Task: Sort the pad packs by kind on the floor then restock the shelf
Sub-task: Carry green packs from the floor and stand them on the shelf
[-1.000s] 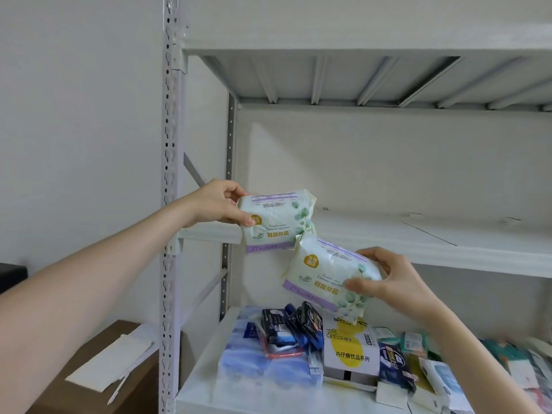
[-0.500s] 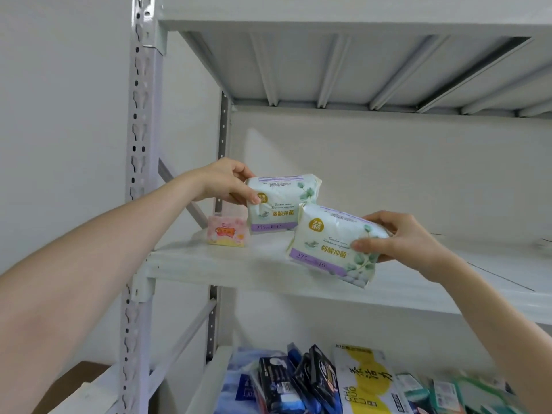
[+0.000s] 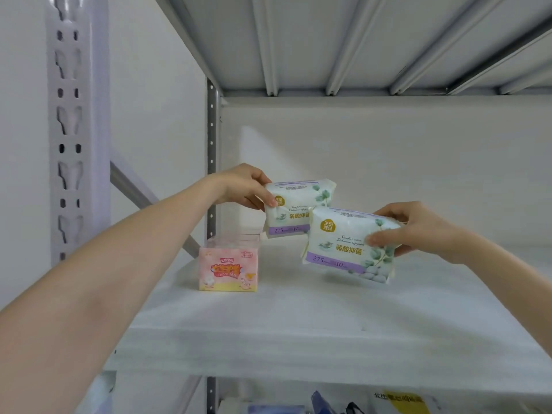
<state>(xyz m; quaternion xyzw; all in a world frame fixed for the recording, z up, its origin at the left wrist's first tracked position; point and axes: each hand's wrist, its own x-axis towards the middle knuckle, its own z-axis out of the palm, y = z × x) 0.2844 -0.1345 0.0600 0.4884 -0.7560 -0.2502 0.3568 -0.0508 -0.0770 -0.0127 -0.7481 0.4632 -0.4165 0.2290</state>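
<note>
Raised over the shelf [image 3: 298, 324], both white, leaf-printed, purple-banded packs [image 3: 294, 212] [image 3: 343, 243] seemingly hover

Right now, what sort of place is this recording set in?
Likely a stockroom: a white metal shelf with a slotted upright, a pink pack standing on it, and matching white pad packs gripped in the left hand and right hand for restocking.

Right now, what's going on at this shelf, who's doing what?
A person is restocking the shelf with pad packs. The left hand grips one white pack with a purple band by its left end, toward the back. The right hand holds a matching pack, tilted, above the shelf and nearer the camera. Neither is let go yet. A pink pack stands on the shelf to their left.
</note>
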